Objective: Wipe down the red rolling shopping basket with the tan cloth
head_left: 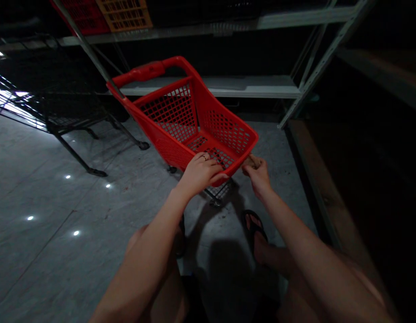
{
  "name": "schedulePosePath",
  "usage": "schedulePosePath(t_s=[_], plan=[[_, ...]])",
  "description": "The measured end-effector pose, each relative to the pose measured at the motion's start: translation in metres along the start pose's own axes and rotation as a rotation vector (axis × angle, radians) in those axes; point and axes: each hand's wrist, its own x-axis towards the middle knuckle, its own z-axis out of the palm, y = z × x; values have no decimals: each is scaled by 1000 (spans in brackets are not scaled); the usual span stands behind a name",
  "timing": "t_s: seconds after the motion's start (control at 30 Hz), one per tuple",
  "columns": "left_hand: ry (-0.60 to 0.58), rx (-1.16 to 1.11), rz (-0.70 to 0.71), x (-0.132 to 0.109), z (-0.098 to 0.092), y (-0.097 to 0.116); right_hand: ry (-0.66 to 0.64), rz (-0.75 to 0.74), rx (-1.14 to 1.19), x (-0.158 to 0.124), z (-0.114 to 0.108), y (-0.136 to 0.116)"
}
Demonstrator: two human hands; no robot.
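A red plastic shopping cart (224,96) with mesh sides stands in front of me, its front end towards me and its handle at the far left. My left hand (203,169), a ring on one finger, lies over the near rim with its fingers curled round the edge. At the cart's front right corner, my right hand (258,172) pinches a small brown piece (252,160) that looks like a folded cloth, held against the outside of the rim. Most of that piece is hidden by the fingers. The basket holds nothing that I can see.
A white metal rack (271,87) runs behind the cart, with red and yellow crates (125,15) on its upper level. Dark wire carts (60,103) stand at the left. Along the right lies a wooden edge (324,188). My sandalled foot (255,229) is below my right hand.
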Motion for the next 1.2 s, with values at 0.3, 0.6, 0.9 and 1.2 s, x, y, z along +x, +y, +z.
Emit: schedulePosePath(t_s=[0.3,0.6,0.9,1.2], plan=[[5,-1,-208,-18,-20,-40,67,-158,-125,41,7,-39],[83,51,-301,-5,2,-31,-104,-52,-212,-35,23,-40],[125,28,-342,-13,1,-19,-26,-117,-142,19,25,-39],[138,20,-308,-29,-3,-3,179,-249,-138,81,48,-19]])
